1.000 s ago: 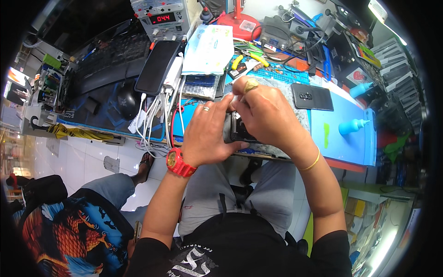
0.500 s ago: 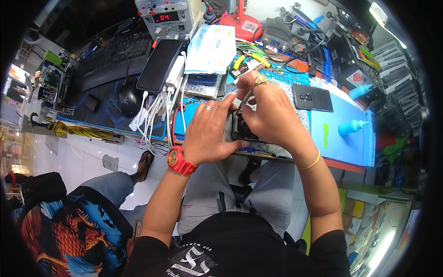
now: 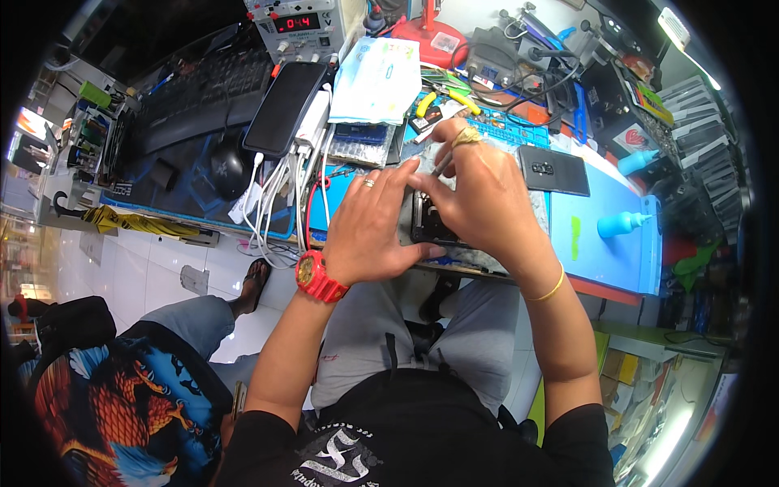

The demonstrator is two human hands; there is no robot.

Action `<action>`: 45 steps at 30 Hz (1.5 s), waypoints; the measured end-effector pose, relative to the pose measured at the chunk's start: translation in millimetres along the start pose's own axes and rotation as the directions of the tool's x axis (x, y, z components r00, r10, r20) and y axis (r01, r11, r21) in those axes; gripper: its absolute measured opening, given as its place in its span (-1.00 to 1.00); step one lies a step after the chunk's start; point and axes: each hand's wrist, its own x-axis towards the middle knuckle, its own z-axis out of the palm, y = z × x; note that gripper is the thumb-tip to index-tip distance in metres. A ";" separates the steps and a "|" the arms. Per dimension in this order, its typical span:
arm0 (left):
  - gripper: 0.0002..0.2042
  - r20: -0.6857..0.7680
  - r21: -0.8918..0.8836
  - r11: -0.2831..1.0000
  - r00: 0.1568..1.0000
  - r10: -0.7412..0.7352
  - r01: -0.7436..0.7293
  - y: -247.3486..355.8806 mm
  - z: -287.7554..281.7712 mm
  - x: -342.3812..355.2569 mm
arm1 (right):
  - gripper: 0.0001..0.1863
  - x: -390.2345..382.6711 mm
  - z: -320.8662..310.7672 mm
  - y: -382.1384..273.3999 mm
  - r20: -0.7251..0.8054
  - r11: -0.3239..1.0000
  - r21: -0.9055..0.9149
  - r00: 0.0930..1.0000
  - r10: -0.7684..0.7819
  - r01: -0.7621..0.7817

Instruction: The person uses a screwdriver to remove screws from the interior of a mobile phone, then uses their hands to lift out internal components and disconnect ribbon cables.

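Head view, black device (image 3: 432, 224), seemingly open

Glossy white tiles spread over the floor (image 3: 146, 280) beneath the crowded desk (image 3: 604, 290); off to the right I see a bright lamp (image 3: 678, 32) glowing above, a lit glass case (image 3: 649, 341) below.

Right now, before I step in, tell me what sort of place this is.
Probably an electronics repair shop: there's a boxy power supply, a yellow-handled tool, and a dark device between the person's left hand and right hand.
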 end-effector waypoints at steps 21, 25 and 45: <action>-0.05 -0.034 0.204 0.979 0.999 -0.006 0.013 1.1 7.0 4.1 | -0.55 -1.8 10.4 24.6 -0.128 0.896 0.344 0.931 0.342 -0.282; -0.02 -0.012 0.273 0.962 1.000 0.000 0.003 2.2 8.6 3.5 | -0.56 -4.1 16.0 28.9 -0.137 0.902 0.333 0.932 0.335 -0.275; -0.12 0.005 0.147 0.989 1.000 0.025 -0.025 7.3 1.4 2.5 | -0.56 -61.1 -7.1 -6.5 -0.095 0.865 0.445 0.948 0.304 -0.232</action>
